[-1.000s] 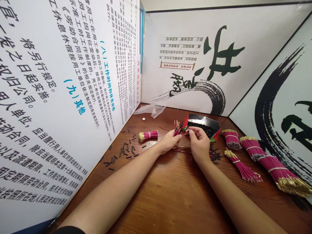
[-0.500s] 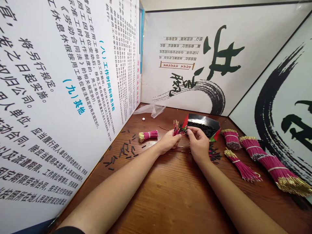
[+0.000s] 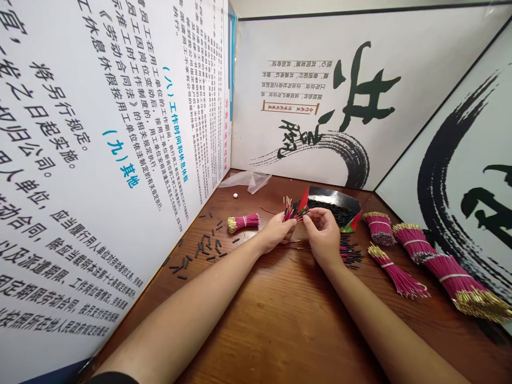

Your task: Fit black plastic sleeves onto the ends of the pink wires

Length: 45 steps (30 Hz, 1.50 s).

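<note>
My left hand [image 3: 276, 232] is closed around a small fan of pink wires [image 3: 288, 209] with gold tips that stick up above the fingers. My right hand [image 3: 325, 233] is beside it, fingertips pinched at the wires' ends; whatever small piece it pinches is hidden. Just behind the hands stands a black and red open box [image 3: 352, 202] filled with small black sleeves. A heap of wires with black ends [image 3: 350, 253] lies under my right wrist.
Short black sleeves [image 3: 204, 248] lie scattered at the left by the printed board. A tied pink bundle [image 3: 244, 222] lies left of the hands. Three more bundles [image 3: 400, 277] lie at the right. A clear plastic bag [image 3: 250, 180] sits at the back. Printed panels wall the wooden table [image 3: 280, 320].
Both hands have shifted slightly left and up with the wires. My right fingertips have closed in on the wire ends.
</note>
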Motion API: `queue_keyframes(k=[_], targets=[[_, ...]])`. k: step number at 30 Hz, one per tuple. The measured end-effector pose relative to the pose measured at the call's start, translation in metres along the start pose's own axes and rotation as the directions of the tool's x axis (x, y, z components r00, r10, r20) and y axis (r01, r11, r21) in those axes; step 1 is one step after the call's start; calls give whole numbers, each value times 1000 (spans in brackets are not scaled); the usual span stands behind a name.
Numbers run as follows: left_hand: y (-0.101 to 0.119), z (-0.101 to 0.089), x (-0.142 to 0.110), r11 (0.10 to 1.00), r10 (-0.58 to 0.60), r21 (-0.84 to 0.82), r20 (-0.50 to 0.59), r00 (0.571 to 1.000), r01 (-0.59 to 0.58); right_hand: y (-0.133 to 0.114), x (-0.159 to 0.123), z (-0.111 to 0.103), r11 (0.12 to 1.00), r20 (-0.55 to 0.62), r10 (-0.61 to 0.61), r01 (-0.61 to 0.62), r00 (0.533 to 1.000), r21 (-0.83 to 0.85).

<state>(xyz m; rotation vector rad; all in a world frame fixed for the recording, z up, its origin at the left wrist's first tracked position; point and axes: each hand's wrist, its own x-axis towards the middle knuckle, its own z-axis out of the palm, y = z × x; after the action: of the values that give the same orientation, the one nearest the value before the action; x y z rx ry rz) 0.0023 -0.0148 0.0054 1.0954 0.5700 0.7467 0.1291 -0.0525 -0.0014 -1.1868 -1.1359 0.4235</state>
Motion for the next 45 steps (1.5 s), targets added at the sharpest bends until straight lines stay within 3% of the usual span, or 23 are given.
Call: queue_keyframes(k=[12, 16, 18, 21, 24, 27, 35, 45], targets=[[2, 2, -1, 1000, -17, 5, -18, 1000, 17, 3, 2, -2, 1000, 17, -11, 11, 1000, -25], [2, 2, 0, 1000, -18, -3, -33, 999, 18, 5, 18, -18, 978, -66, -73, 59, 995, -202], [1, 1, 1, 1000, -9, -8, -52, 999, 8, 5, 27, -29, 888, -59, -102, 64, 993, -456], [-1, -1, 3, 1000, 5, -17, -70, 998, -6, 7, 32, -40, 623, 57, -11, 52, 998, -781], [-1, -2, 4, 999, -2, -34, -76, 997, 0, 12, 27, -41, 403, 179, 84, 131, 980, -906], [0, -1, 4, 998, -19, -60, -77, 997, 15, 17, 23, -39, 303, 236, 109, 194, 966, -933], [3, -1, 0, 996, -18, -83, -45, 999, 14, 16, 25, -41, 266, 288, 119, 249, 950, -931], [2, 0, 1, 999, -7, -34, -51, 999, 5, 22, 24, -41, 316, 327, 40, 298, 944, -901]])
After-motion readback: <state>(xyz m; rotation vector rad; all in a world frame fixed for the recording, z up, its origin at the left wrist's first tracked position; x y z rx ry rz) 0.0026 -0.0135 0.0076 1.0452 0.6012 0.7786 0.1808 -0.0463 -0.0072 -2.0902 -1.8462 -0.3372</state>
